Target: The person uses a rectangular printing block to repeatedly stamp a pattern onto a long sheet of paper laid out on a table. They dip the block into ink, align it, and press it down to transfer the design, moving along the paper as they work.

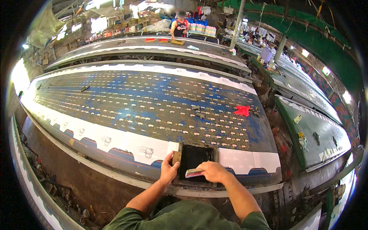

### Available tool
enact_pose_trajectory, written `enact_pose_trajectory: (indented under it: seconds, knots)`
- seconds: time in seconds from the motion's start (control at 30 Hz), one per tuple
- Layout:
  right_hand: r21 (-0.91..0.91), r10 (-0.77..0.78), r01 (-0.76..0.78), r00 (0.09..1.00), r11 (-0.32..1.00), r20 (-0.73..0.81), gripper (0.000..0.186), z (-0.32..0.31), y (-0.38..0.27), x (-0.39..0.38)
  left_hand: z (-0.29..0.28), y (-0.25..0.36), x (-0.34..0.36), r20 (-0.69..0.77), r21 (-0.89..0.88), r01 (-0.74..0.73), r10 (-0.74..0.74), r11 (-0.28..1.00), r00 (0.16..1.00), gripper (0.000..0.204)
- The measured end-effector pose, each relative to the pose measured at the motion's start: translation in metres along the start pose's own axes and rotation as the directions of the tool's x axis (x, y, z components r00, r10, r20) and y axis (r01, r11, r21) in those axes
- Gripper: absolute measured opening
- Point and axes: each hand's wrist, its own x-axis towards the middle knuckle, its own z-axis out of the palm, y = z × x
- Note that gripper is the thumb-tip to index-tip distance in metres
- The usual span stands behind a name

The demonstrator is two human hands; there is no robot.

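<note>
In front of me, at the near edge of a long printing table, lies a screen printing frame with black ink on its mesh. My left hand is closed around a brown wooden piece at the frame's left side; whether it is part of the frame I cannot tell. My right hand grips a squeegee, held tilted above the near part of the screen. White fabric pieces with outlined cartoon figures run along the table edge left of the frame. Another white piece lies to its right.
Rows of small printed motifs cover the dark, blue-stained table. A red cloth and small dark blocks lie on it. Beyond, a person stands behind another long table. A green-edged table stands to the right.
</note>
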Motion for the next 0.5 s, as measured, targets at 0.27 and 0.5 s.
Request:
enact_pose_trajectory:
  seconds: [0.27,0.5]
  knots:
    - [-0.003,0.07,-0.079,0.897,0.997,-0.437,0.04,0.002,0.034,0.057,-0.009,0.026,0.012,0.087,0.078,0.11,-0.117,0.991,0.989,0.079]
    - [-0.179,0.017,-0.098,0.912,0.979,-0.41,0.057,0.045,0.004,0.018,-0.016,0.014,0.016,0.097,0.118,0.093,-0.105,0.989,0.99,0.079]
